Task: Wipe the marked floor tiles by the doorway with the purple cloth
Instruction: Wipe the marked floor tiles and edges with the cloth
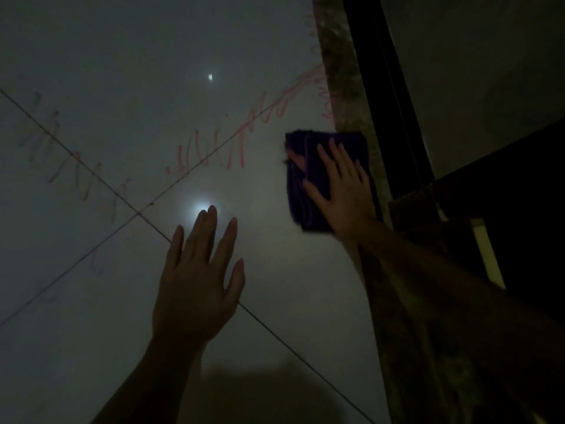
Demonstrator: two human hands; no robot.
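The folded purple cloth lies flat on the pale floor tiles, right beside the stone threshold of the doorway. My right hand presses on it with straight, spread fingers. My left hand rests flat on the tile nearer to me, fingers straight and apart, holding nothing. Red scribbled marks run along a grout line just left of the cloth and up to the threshold. Fainter purple and reddish marks follow the other grout line at the left.
A speckled stone threshold runs along the right of the tiles, with a dark door frame behind it. Two grout lines cross at the tile corner. A bright light reflection glares on the tile by my left fingertips. The scene is dim.
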